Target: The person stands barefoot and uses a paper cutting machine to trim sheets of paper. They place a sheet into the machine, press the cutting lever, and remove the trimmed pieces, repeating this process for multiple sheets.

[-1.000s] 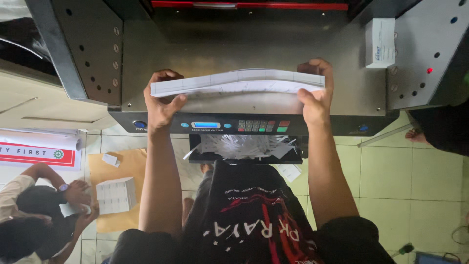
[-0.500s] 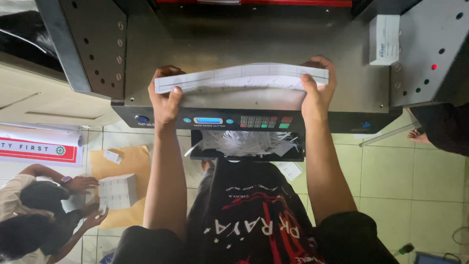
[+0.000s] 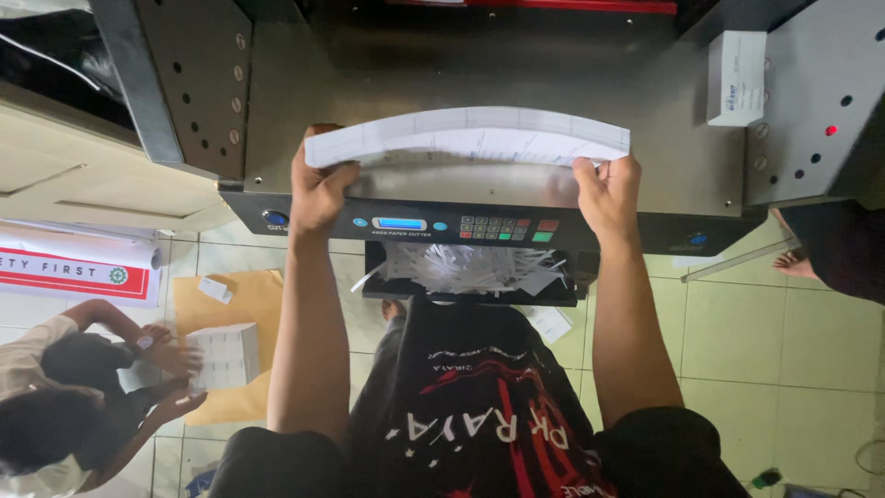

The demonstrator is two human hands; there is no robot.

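Paper stack [image 3: 470, 136] lifted just above steel cutter table [image 3: 645, 83], middle bowed up. Left hand [image 3: 318, 189] pinches left edge, fingers curled; right hand [image 3: 607, 192] pinches right edge (thumb on top). Table behind stack bare; small white box [image 3: 736, 65] far right, well apart. Control panel [image 3: 461, 226] at front edge, under the wrists.

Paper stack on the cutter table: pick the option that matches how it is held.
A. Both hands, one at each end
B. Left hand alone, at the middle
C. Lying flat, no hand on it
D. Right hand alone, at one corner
A: the left hand grips one end of the white paper stack and the right hand grips the other, so the stack bows upward over the cutter table.
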